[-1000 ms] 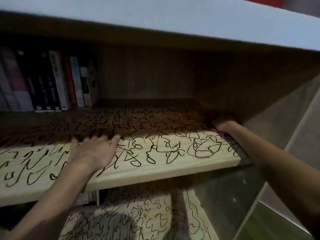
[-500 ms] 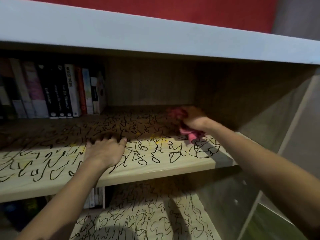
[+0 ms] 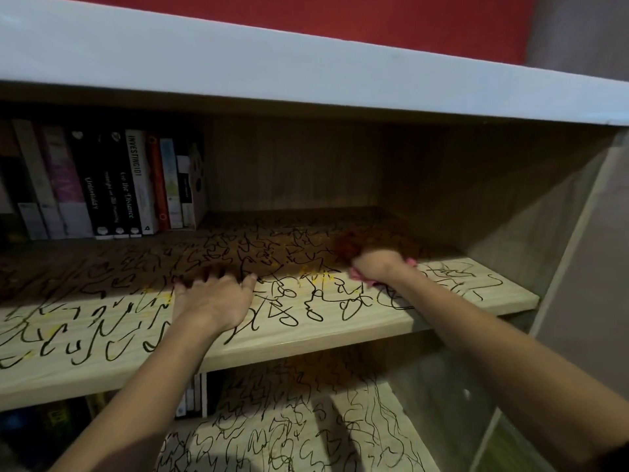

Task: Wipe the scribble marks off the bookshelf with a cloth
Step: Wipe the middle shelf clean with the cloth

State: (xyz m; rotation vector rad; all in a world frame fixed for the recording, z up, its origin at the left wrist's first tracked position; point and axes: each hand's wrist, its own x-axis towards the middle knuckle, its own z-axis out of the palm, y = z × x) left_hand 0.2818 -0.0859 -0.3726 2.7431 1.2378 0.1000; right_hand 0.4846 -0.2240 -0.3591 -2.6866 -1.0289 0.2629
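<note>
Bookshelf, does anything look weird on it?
Yes. Black scribble marks cover the shelf board and the lower board, with yellow specks among them. The right hand grips a pink cloth on the marks.

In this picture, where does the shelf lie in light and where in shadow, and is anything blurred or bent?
Head view: the shelf board is lit in front, shadowed behind. Head view: the cloth in the right hand is smeared by motion; the left hand is sharp. Head view: the wide lens slightly bows the white top board.
</note>
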